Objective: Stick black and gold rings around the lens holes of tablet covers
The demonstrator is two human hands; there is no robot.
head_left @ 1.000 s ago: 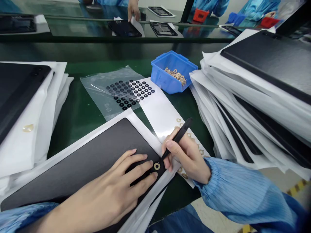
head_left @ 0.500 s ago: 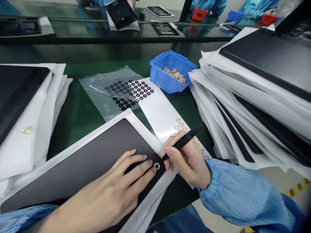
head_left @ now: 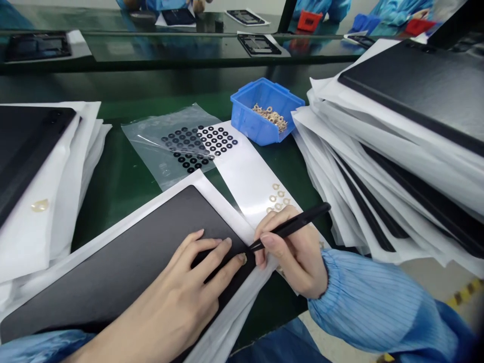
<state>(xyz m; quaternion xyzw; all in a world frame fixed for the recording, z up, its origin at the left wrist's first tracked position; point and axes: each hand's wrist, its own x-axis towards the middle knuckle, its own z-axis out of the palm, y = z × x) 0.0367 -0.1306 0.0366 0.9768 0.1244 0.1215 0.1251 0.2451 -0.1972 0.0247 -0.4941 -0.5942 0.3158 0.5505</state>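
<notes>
A dark flat panel (head_left: pixel 147 247) lies on white wrapping before me. My left hand (head_left: pixel 185 287) rests on it with fingers spread, one fingertip over a small gold ring (head_left: pixel 244 258) near the panel's right edge; most of the ring is covered. In my right hand (head_left: pixel 298 257) is a pair of black tweezers (head_left: pixel 306 218), pinched between thumb and fingers. Their tips point down at the panel beside the ring. Under and behind that hand runs a white backing strip (head_left: pixel 242 176) bearing gold rings (head_left: pixel 279 193) and black rings (head_left: pixel 223 143).
A blue bin (head_left: pixel 245 121) of small gold rings stands behind the strip. Clear film (head_left: pixel 147 141) covers part of the black rings. Stacks of wrapped panels rise at the right (head_left: pixel 423 91) and left (head_left: pixel 26 136). Co-workers' blue sleeves (head_left: pixel 340 7) show across the bench.
My left fingertip has slid onto the gold ring, hiding most of it. The tweezers have tilted lower in my right hand. Across the bench, a raised device has been lowered.
</notes>
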